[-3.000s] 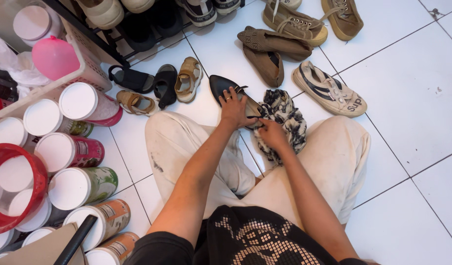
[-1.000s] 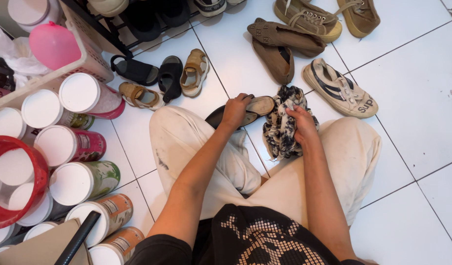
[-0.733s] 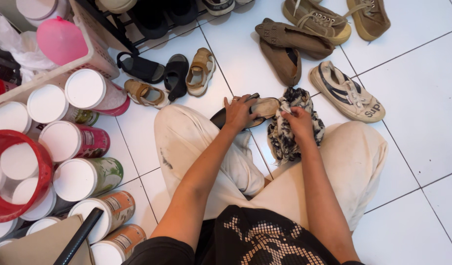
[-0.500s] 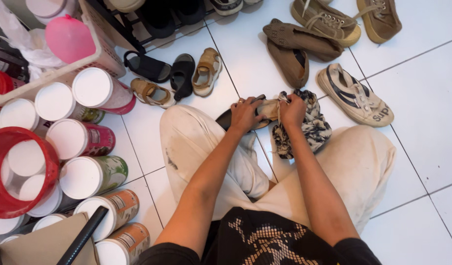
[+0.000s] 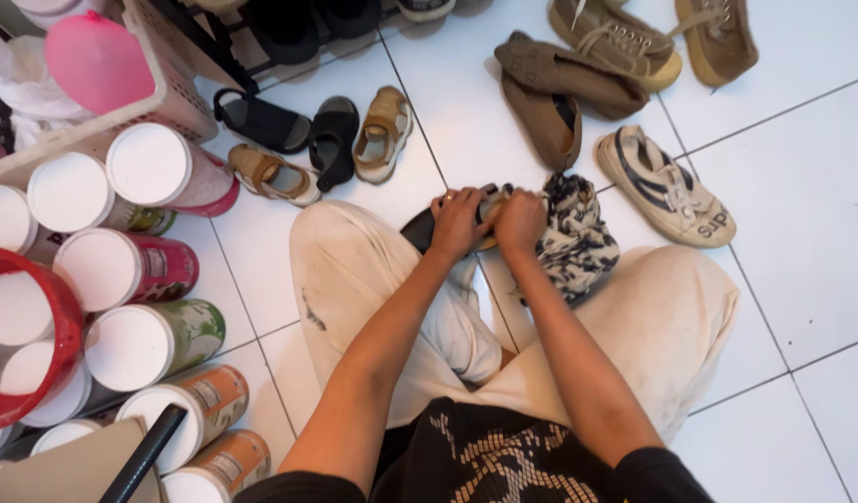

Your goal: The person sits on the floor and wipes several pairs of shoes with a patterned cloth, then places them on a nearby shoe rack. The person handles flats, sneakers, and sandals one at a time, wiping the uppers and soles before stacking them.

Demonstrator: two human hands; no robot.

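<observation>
Two hands on one black shoe (image 5: 420, 228), resting on the left knee over the white floor (image 5: 802, 233). Left hand (image 5: 459, 222) and right hand (image 5: 520, 221) both clamp it, the patterned cloth (image 5: 573, 244) touching the right. Looks mid-wipe; other shoes lie untouched. Forearms converge, wrists bent down.

A white tiled floor (image 5: 802, 186) carries everything. Beyond the striped slip-on shoe (image 5: 665, 186) lie brown shoes (image 5: 564, 84); left of it small sandals (image 5: 328, 144), farther left white-lidded canisters (image 5: 136, 270).
</observation>
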